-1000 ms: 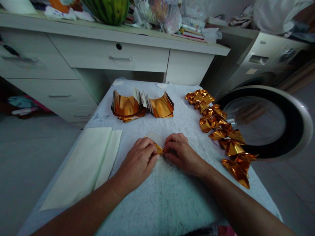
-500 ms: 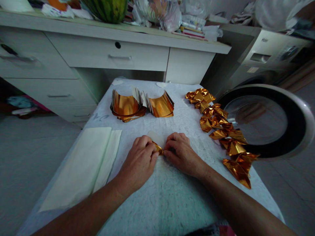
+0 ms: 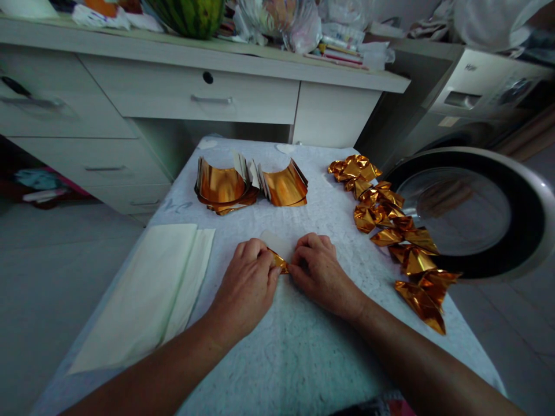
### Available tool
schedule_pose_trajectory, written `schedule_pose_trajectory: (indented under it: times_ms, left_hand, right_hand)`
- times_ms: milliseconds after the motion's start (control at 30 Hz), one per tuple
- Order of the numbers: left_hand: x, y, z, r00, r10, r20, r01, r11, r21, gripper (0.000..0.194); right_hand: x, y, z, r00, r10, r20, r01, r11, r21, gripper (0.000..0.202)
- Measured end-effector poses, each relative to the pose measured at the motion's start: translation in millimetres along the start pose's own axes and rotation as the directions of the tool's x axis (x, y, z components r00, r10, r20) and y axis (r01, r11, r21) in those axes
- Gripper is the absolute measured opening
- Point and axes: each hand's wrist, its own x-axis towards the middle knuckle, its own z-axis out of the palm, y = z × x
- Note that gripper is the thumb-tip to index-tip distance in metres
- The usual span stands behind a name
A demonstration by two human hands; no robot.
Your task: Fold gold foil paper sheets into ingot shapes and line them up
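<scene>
At the middle of the cloth-covered table [image 3: 277, 358], a small piece of gold foil paper [image 3: 278, 263] is pinched between my two hands, partly folded. My left hand [image 3: 249, 277] has its fingers closed on the foil's left side. On the right end, the thumb and fingertips of my right hand [image 3: 318, 268] press together at the foil's edge. A pale, whitish part of the sheet [image 3: 274, 240] shows just behind the gold strip. My fingers hide most of the piece.
Two curved stacks of gold foil sheets [image 3: 223, 184] stand at the back. Folded gold foil pieces [image 3: 416, 260] lie in a row along the right edge, beside the open washing machine door [image 3: 531, 219]. Folded pale paper [image 3: 139, 289] lies left. Behind is a white desk [image 3: 165, 95] with a watermelon [image 3: 191, 17].
Both hands stay in nearly the same place on the gold foil. A little more of the foil shows between the fingers. The view has shifted very slightly.
</scene>
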Motion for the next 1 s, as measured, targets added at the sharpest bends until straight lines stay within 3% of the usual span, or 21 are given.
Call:
schedule_pose_trajectory:
  times_ms: [1000]
  left_hand:
    - [1.8,4.0,2.9,1.000,-0.016,0.013,0.014,0.990,0.137,0.009]
  right_hand:
    - [0.4,-5.3,2.8,0.998,0.064,-0.010,-0.065,0.994,-0.085,0.012]
